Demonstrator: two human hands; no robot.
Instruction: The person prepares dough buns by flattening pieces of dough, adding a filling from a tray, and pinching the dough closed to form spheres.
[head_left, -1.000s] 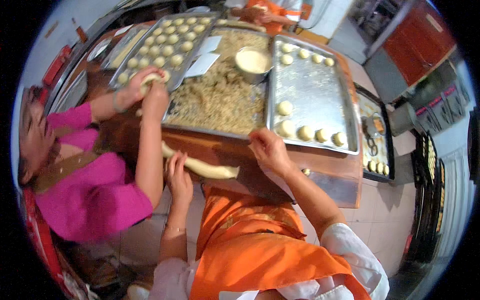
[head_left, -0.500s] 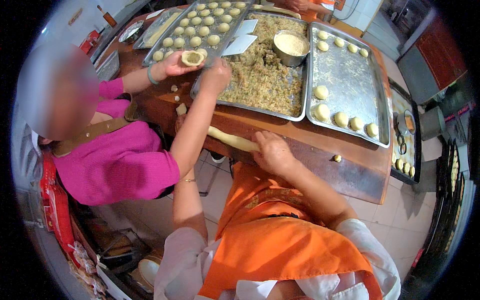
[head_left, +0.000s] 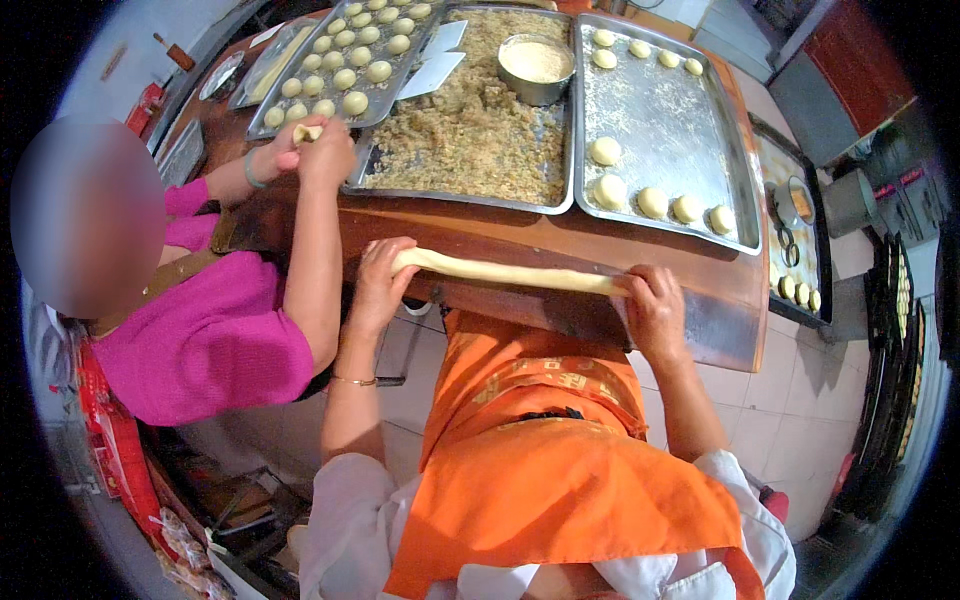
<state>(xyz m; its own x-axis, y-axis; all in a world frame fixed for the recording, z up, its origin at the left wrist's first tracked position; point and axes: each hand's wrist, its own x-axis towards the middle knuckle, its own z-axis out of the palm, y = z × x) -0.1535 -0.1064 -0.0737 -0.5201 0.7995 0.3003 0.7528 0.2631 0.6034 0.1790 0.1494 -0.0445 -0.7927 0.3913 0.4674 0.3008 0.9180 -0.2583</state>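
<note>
A long pale rope of dough [head_left: 510,274] stretches between my two hands over the front of the wooden table. My left hand [head_left: 380,283] grips its left end, fingers wrapped round it. At the other end, my right hand [head_left: 655,308] pinches the rope near the table's right front edge. Left of me, a person in a pink top holds a small cupped piece of dough [head_left: 306,133] in both hands, close to the tray of dough balls.
A metal tray of crumbly filling [head_left: 450,160] holds a bowl of pale crumbs [head_left: 537,66]. To its right lies a floured tray [head_left: 655,120] with dough balls along its edges. White scrapers [head_left: 432,75] rest between trays. Another tray with rings [head_left: 787,245] stands at far right.
My hands have moved apart, and the dough rope is longer and lifted. My left hand has come out from behind the other person's arm. That person's hands have closed over the dough piece.
</note>
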